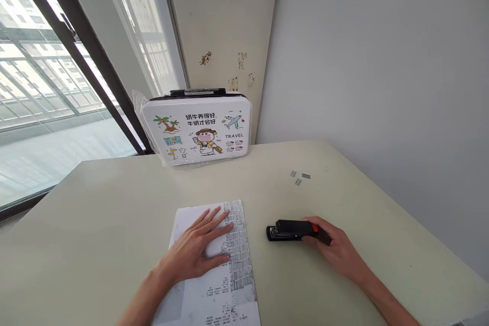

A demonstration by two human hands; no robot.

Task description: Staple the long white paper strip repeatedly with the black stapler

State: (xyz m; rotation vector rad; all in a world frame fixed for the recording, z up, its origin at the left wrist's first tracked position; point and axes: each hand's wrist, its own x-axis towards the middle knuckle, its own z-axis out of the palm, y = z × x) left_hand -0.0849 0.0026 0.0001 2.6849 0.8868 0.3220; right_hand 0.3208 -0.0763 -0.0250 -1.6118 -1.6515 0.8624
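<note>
Printed paper sheets lie on the table at the lower middle, with a patterned grey strip down their right side. My left hand rests flat on them, fingers spread toward that strip. To the right of the paper, a black stapler with a red mark lies on the tabletop, its front end pointing left. My right hand is closed around the stapler's rear end, thumb on the near side. A gap of bare table separates the stapler from the paper.
Several small staple strips lie beyond the stapler on the pale green table. A white cartoon-printed case with a black handle stands at the back. A window is at the left, and a grey wall borders the right side.
</note>
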